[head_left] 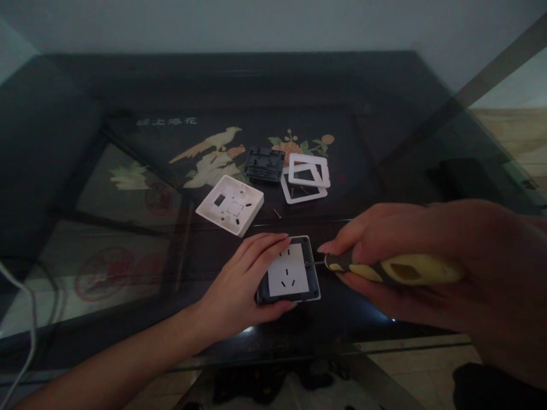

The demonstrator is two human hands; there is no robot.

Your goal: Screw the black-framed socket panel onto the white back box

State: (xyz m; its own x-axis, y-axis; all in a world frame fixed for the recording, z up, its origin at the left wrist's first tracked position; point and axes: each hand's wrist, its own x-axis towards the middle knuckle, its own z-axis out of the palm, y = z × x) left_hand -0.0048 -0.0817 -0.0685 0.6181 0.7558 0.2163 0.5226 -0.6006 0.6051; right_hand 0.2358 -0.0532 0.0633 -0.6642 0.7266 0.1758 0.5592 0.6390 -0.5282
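We hold the socket module (289,271) flat on the dark glass table (376,142) with our left hand (245,285), fingers curled over its far-left corner and thumb pressed against its near edge, so the hand is closed on it. The module sits close to the table's near edge, its white face with the pin slots turned up.

Our right hand (427,256) is wrapped tight round the yellow-and-black screwdriver (391,270), which lies nearly level and points left. Its thin shaft meets the module's right edge; the tip looks to be touching there, though the dim light keeps us from being sure.

Beyond the module, well apart from both hands, lies a white back box (231,205), tilted and open side down. Farther back sit a dark insert (264,164) and two white frames (306,177), one overlapping the other. A small screw (277,213) lies alone between the back box and the frames. To the left of our left forearm the glass is bare, with a pale cable (25,319) running down at the far left edge.
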